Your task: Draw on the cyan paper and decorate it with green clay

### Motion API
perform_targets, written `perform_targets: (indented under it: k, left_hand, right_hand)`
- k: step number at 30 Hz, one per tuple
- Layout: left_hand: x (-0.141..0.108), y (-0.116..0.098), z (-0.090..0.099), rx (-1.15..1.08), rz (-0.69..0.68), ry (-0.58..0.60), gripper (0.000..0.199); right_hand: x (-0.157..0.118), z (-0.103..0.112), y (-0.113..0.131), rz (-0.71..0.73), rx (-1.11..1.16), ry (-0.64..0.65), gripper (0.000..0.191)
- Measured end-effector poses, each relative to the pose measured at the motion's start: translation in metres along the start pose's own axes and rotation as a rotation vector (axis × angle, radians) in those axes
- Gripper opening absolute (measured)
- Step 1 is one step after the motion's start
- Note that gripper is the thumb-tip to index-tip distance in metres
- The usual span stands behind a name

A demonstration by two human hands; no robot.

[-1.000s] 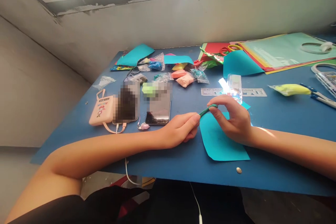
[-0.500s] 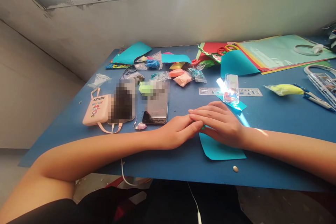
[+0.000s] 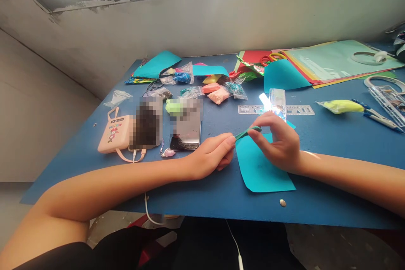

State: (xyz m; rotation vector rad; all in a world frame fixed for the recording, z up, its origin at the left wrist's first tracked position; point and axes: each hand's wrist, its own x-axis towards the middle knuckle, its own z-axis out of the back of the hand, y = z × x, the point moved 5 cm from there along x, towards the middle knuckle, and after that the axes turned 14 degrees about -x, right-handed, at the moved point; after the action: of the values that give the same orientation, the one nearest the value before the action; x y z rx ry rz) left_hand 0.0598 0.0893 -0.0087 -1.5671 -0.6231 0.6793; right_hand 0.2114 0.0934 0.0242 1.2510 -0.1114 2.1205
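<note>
A thin strip of dark green modelling clay stretches between my two hands, above a blue-turquoise paper sheet. My left hand is closed on its left end, thumb on top. With thumb and fingertips my right hand pinches the right end, its wrist over the sheet's right side. Behind the right hand stands a clear plastic box, partly hidden, on a stencil ruler.
Left of my hands lie a dark phone and a pink power bank with a cable. Bags of clay line the back. To the right are a yellow clay bag, scissors and coloured paper.
My hands were pressed together with the clay almost hidden. Now they are apart, the right hand raised and turned into a pinch, and the green strip shows between them.
</note>
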Motion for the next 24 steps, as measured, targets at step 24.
perform_targets:
  k: [24]
  left_hand:
    - [-0.004, -0.005, -0.006, 0.346, -0.005, 0.152, 0.067]
  right_hand:
    - [-0.006, -0.009, 0.02, 0.414, -0.034, 0.209, 0.037]
